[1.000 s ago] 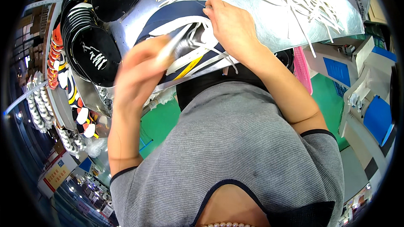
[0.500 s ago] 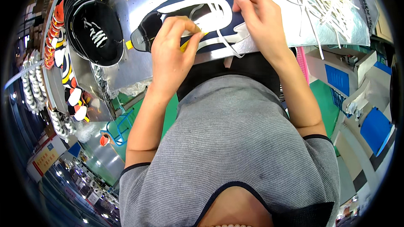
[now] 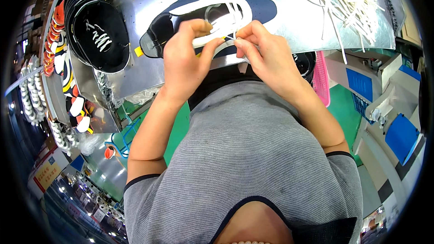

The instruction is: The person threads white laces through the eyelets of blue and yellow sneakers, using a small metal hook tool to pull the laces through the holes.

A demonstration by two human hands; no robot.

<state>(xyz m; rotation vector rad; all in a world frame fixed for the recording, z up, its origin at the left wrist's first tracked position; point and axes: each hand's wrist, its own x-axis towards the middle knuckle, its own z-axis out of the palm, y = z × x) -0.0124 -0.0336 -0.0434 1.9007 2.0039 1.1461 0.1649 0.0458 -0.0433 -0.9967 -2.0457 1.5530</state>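
A navy and white shoe upper point(image 3: 260, 7) lies on its side on the metal table, its dark heel to the left and toe to the right. White shoelace point(image 3: 234, 14) crosses its opening near the toe end. My left hand point(image 3: 186, 61) pinches the near edge of the upper's opening, thumb and forefinger closed on it. Beside those fingertips my right hand point(image 3: 270, 56) is closed in a pinch on the lace end at the near eyelet row. The fingers hide the exact eyelet.
Loose white laces point(image 3: 350, 9) are heaped at the table's far right, some hanging over its edge. Nested black shoe uppers point(image 3: 101, 36) stand at left, with orange and white pieces point(image 3: 56, 40) beyond. A pink basket point(image 3: 321, 79) sits below the right edge.
My right hand has come down and left from beyond the upper's toe end to the near eyelets, next to my left fingertips. The near side of the upper is now lifted between my hands.
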